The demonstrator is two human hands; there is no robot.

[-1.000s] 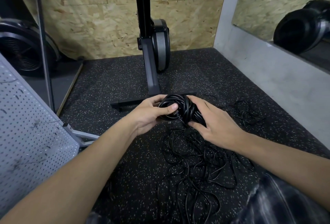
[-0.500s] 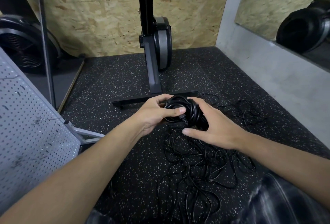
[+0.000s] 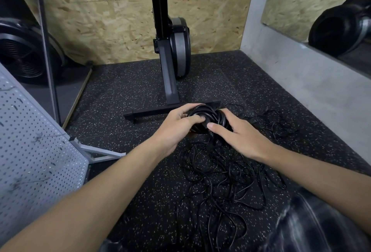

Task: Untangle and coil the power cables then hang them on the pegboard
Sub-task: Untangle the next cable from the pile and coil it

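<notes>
Head view looks down on both forearms reaching over a speckled black floor mat [image 3: 130,91]. The left hand [image 3: 176,125] and right hand [image 3: 241,137] both curl round a tight coil of black cable [image 3: 208,114], thumbs pressed on its near face, just above the floor and close in front of the machine's crossbar foot [image 3: 148,113]. Loose tangled cable [image 3: 220,181] sprawls on the mat beneath and nearer the person, trailing right toward the grey wall base [image 3: 301,83]. The white pegboard [image 3: 36,151] leans at the left edge, well apart from the coil, with bare mat between its metal foot [image 3: 100,152] and the crossbar.
</notes>
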